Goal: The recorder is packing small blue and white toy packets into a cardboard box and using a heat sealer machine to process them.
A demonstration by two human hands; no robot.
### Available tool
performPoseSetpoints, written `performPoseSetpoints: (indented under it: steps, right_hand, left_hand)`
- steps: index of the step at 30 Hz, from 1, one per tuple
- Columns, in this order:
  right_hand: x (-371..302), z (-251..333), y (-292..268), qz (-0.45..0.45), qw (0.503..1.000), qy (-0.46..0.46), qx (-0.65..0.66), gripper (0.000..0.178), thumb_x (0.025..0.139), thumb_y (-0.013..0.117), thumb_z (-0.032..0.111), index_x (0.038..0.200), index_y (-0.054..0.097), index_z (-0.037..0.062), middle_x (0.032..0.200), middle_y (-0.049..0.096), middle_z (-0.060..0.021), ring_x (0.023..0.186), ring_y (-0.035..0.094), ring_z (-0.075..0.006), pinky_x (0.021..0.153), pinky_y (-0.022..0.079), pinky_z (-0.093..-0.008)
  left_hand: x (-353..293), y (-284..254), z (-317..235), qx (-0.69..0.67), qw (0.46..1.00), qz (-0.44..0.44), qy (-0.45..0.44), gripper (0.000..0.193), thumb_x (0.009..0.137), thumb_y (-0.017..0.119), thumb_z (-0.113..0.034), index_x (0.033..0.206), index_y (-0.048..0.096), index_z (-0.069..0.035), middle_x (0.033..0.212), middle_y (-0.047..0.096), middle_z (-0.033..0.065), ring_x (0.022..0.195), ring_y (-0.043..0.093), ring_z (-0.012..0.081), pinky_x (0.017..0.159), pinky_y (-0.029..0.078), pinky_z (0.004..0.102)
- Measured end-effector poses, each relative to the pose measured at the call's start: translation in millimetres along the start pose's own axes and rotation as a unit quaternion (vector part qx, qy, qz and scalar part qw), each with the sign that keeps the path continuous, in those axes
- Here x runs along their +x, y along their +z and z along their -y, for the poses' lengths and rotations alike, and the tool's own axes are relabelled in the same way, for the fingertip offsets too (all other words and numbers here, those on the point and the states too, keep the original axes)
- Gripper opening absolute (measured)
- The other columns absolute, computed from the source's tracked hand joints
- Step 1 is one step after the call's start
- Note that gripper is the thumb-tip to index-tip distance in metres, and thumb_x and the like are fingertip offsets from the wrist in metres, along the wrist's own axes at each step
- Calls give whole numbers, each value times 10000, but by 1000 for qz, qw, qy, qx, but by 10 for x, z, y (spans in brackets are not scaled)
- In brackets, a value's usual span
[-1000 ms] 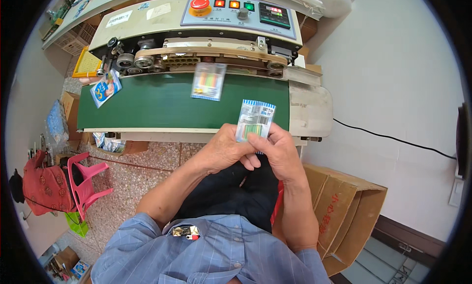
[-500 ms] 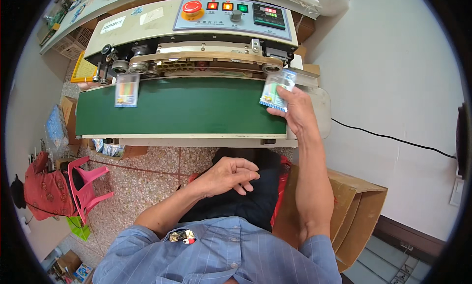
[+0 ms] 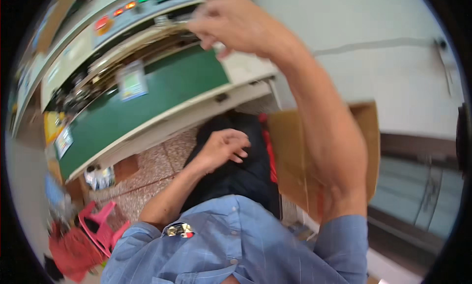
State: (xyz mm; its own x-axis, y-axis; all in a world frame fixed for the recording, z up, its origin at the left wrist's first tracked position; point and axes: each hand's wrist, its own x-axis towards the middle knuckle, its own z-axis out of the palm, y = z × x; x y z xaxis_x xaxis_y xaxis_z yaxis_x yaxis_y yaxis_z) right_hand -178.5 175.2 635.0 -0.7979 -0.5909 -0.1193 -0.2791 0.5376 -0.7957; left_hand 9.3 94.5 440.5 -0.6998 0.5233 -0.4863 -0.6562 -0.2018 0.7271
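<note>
My left hand [image 3: 226, 147] hovers over my dark trousers, fingers loosely apart and holding nothing. Raised at the right end of a band sealing machine [image 3: 69, 60], my right hand [image 3: 228, 26] is smeared by motion. Its fingers look bent, and whether anything is in them is unclear. A small clear packet with green contents [image 3: 132, 82] stands against the sealing band, its lower part over the green conveyor belt [image 3: 169, 80]. Another printed packet [image 3: 64, 141] is at the belt's left end. Neither hand touches these packets.
An open cardboard box [image 3: 295, 151] stands beside my right side. The machine's control panel [image 3: 137, 14] has a red button and lit lamps. Below the belt, a carton holds several packets [image 3: 100, 177]. A pink stool [image 3: 101, 227] with red cloth stands at lower left.
My right hand has let go of the packet and lifted away from the belt. That packet and the other one have travelled left. The whole view has tilted; my left hand stays over my lap.
</note>
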Motion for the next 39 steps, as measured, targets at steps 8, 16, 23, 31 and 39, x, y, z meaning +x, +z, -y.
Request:
performPoseSetpoints:
  steps: [8, 16, 23, 31, 39]
  right_hand:
    - [-2169, 398, -920, 0, 958, 75, -276, 327, 931, 603, 275, 784, 627, -17, 626, 562, -71, 561, 523, -135, 511, 424, -305]
    - [-3484, -1707, -734, 127, 871, 463, -101, 298, 885, 641, 227, 810, 623, -62, 690, 636, -177, 594, 672, -253, 587, 522, -364]
    - [-3187, -2828, -72, 110, 905, 389, -134, 364, 862, 676, 302, 943, 620, -48, 848, 656, -248, 866, 657, -389, 782, 519, -481]
    - [-3042, -2852, 541, -57, 935, 339, -83, 509, 801, 724, 362, 1069, 560, -38, 1059, 624, -253, 997, 615, -414, 818, 512, -471]
    - [-2928, -2985, 1064, -138, 928, 292, -187, 521, 783, 711, 333, 1132, 546, -17, 1057, 580, -192, 941, 614, -373, 756, 521, -475]
  left_hand:
    - [353, -95, 580, 69, 993, -88, -28, 231, 946, 607, -206, 1093, 630, -29, 1004, 677, 88, 785, 666, 168, 662, 574, 301]
    - [901, -288, 787, 118, 981, -130, -83, 266, 963, 594, -230, 1147, 605, -38, 1035, 665, 79, 847, 664, 174, 687, 568, 298]
    - [1185, -417, 1111, 164, 972, -139, -95, 373, 949, 610, -193, 1229, 539, 43, 1054, 655, 141, 798, 670, 199, 634, 572, 292]
    - [1266, -304, 1022, 241, 956, -158, -61, 387, 950, 610, -198, 1237, 525, 48, 1011, 656, 141, 731, 665, 191, 564, 555, 279]
    - [1323, -305, 1025, 151, 967, -189, -85, 371, 949, 612, -211, 1222, 540, 30, 958, 659, 122, 691, 663, 179, 517, 534, 267]
